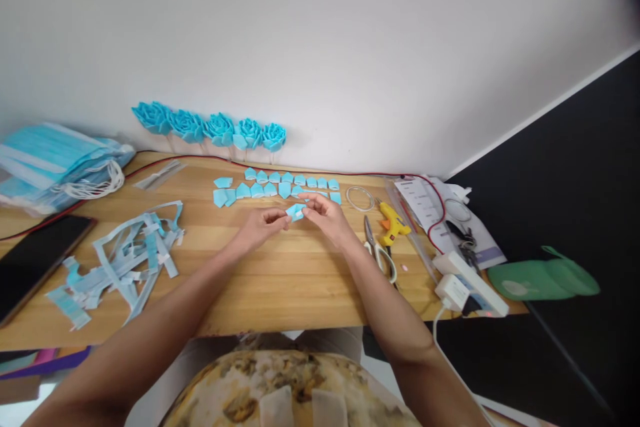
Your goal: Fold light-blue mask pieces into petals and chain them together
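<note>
Above the tabletop [293,287], left grip [261,224] faces right grip [328,219], pinching blue piece [295,211].

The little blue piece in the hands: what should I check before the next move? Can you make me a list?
1. Blue piece held: ok, pinched between the left hand and the right hand.
2. Folded pieces all in plain view: not ok, the right hand hides part of a row.
3. Scissors away from the blue piece: ok, they lie beyond the right hand.
4. Glue gun cool: cannot tell.
5. Loose strips clear of both hands: ok, heaped off to the left.
</note>
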A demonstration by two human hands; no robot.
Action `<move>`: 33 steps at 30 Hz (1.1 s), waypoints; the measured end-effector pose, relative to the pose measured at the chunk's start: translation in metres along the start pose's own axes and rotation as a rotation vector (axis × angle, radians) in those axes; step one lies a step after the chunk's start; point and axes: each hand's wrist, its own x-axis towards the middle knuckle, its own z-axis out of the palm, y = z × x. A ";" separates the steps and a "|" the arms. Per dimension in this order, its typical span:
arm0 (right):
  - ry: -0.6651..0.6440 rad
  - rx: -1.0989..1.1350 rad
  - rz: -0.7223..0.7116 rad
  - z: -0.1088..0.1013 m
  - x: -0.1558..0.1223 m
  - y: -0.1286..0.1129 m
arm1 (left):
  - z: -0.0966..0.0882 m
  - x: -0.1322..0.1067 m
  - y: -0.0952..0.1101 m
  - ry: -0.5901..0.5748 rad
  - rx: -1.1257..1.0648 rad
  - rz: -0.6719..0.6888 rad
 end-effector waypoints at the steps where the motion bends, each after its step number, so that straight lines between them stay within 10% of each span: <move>1: -0.002 -0.005 -0.005 0.000 0.000 0.000 | 0.000 0.000 0.000 0.003 0.021 -0.002; 17: -0.063 0.020 0.011 0.011 -0.003 -0.001 | 0.006 -0.002 -0.006 -0.009 0.052 0.030; 33: 0.023 0.012 0.038 -0.033 0.006 0.001 | -0.017 0.002 0.002 0.063 0.327 0.185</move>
